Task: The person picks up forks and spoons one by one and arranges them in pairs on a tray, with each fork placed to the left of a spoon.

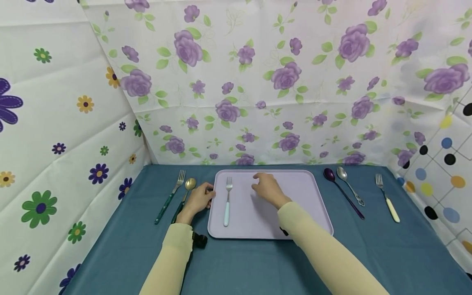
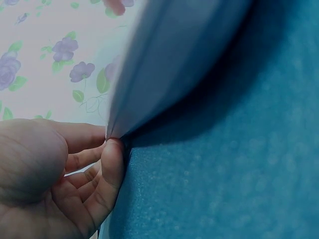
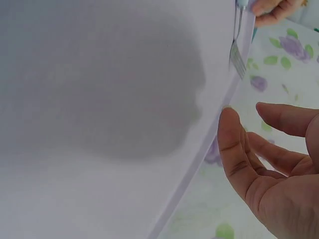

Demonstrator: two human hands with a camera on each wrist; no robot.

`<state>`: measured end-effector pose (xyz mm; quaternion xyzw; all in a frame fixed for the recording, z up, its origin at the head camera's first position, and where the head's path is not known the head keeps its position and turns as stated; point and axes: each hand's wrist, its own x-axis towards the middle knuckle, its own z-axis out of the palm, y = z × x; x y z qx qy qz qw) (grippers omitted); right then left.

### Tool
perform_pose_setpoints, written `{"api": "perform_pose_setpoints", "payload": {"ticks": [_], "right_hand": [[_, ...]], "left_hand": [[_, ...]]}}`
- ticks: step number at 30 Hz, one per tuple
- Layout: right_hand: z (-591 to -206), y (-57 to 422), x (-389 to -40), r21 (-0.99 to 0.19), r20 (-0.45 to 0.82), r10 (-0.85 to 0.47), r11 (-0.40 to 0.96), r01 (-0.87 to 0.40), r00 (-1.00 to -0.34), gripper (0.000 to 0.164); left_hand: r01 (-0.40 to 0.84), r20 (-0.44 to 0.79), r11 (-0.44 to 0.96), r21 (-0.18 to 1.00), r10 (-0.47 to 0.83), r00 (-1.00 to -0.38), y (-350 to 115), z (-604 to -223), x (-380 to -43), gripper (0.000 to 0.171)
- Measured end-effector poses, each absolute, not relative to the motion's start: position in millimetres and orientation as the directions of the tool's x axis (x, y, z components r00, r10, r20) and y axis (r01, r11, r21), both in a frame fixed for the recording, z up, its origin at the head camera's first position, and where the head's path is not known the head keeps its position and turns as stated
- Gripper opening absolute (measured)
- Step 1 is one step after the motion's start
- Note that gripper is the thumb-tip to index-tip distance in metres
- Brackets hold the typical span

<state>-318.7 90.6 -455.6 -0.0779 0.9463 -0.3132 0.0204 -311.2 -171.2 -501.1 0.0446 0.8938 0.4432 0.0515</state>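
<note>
A pale lilac tray (image 1: 258, 229) lies on the blue cloth, and a fork with a light blue handle (image 1: 226, 211) rests on its left part, tines away from me. My left hand (image 1: 199, 198) pinches the tray's left rim; the left wrist view shows the fingertips meeting on the rim (image 2: 115, 117). Above the tray, right of the fork, my right hand (image 1: 271, 188) holds nothing. Its fingers (image 3: 232, 142) are loosely bent and apart from the thumb in the right wrist view.
Left of the tray lie a green-handled fork (image 1: 168, 203) and a gold spoon (image 1: 190, 183) with a dark green handle, partly behind my left hand. To the right are a purple spoon (image 1: 344, 194), a silver spoon (image 1: 350, 186) and a cream-handled fork (image 1: 391, 209). Patterned sheets (image 1: 258, 135) rise behind and beside.
</note>
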Motion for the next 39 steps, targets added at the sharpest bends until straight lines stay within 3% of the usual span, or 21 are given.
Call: {"api": "perform_pose_setpoints", "payload": {"ticks": [9,39], "right_hand": [[-458,133,-322,-0.682,-0.028,-0.153,0.725,-0.093,-0.988,0.041],[-445,213,-332,-0.675,-0.045,-0.065,0.737,-0.017,-0.997,0.034]], "left_hand": [[0.019,-0.068,0.609,0.793,0.120,-0.990,-171,-501,-312,0.032],[0.018,-0.066,0.604,0.797,0.117,-0.991,-171,-501,-311,0.032]]}}
